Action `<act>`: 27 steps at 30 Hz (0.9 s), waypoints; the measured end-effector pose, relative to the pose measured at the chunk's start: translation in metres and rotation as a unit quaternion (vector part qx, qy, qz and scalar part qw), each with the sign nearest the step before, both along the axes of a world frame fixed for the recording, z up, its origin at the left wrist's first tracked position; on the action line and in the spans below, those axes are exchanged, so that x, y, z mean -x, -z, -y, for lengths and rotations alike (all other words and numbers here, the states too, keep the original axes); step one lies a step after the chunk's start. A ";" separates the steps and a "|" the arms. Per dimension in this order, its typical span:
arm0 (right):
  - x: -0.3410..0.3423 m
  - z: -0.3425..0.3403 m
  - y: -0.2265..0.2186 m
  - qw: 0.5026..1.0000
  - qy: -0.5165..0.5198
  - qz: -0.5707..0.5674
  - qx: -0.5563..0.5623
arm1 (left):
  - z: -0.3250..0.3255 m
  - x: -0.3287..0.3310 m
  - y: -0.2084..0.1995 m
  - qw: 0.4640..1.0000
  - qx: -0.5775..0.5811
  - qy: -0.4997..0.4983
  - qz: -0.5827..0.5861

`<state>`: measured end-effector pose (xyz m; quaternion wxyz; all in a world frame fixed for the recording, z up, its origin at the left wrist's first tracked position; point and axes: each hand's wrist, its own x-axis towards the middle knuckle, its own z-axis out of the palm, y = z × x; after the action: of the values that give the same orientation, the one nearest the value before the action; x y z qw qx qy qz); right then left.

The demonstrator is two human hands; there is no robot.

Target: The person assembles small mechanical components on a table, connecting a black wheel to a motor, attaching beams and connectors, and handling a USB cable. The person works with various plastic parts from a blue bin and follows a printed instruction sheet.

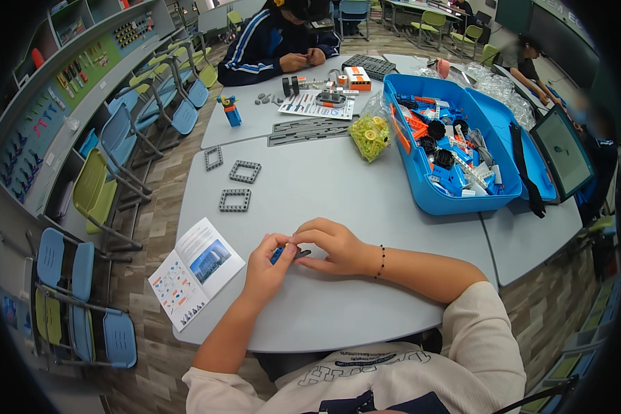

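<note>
Close together above the near part of the table, my left hand point(268, 261) and my right hand point(332, 247) are both closed around small building pieces. A blue piece point(277, 255) shows between the left fingers. At the right fingertips sits a dark grey piece point(302, 254); whether the two are joined is hidden by my fingers. To the left of my left forearm lies an open instruction booklet point(199, 272) with pictures of parts. Beyond my hands are three grey rectangular frames, a near one point(235, 200), a middle one point(245, 172) and a far one point(214, 158).
A blue bin point(428, 196) full of mixed building parts stands at the right, beside a bag of yellow-green pieces point(370, 138). Grey beams point(309, 130) and a blue-orange build point(231, 112) lie farther off. Across the table a person point(283, 48) handles something small. A laptop point(562, 148) is at right.
</note>
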<state>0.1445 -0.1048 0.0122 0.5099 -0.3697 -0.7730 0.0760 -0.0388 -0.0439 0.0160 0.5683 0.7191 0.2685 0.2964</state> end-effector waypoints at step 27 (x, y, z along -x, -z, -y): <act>0.002 0.007 -0.002 0.988 0.024 -0.088 0.128 | -0.004 0.001 -0.007 0.996 0.082 -0.023 0.019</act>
<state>0.1423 -0.1117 0.0147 0.5262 -0.4422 -0.6999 0.1942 -0.0395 -0.0402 0.0232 0.6234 0.6578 0.2977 0.3001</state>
